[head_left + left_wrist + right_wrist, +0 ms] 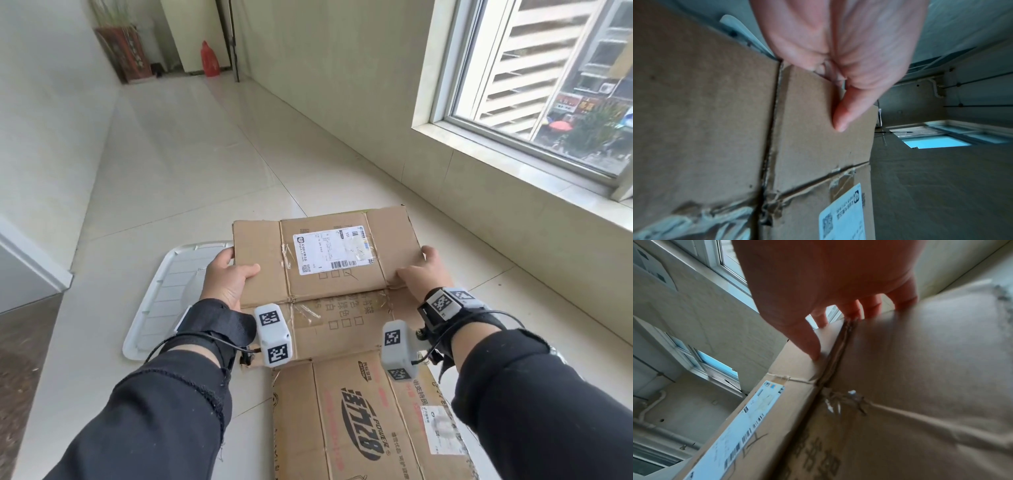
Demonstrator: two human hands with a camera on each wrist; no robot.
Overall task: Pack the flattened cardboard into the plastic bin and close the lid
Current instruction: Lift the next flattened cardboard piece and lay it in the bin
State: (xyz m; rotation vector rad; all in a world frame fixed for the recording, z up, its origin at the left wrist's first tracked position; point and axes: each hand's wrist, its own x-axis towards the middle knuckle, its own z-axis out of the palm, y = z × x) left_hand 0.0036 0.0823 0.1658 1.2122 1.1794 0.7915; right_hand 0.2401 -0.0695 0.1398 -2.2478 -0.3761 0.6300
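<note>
Two hands: both are on the same flattened cardboard box (325, 260), one at each side edge, and it is bent along a crease with the far half tipped up.
Left hand: the left hand (227, 274) clamps the box's left edge, thumb (846, 112) flat on the top face, the other fingers hidden behind the panel.
Right hand: the right hand (423, 274) takes the box's right edge, thumb (809, 344) on the top face by the crease, fingers (851, 308) curling over the far rim.
Box: plain brown, held above the floor; a white shipping label (334, 251) with barcode sits on the raised half, strips of clear tape run along its seams.
Second sheet: another flattened cardboard sheet (363, 428), printed in dark lettering, lies on the floor nearer the person than the held box, partly under its near edge.
Lid: a white plastic lid (164, 294) lies flat on the floor just left of the box, beneath the left wrist.
Floor: pale glossy tiles (171, 164) stretch beyond the box.
Window: a window (548, 78) stands right of the box, above a low ledge.
Far end: well beyond the box, a red jug (210, 60) stands by the wall.
Bin: I cannot tell where the bin is from these views.
</note>
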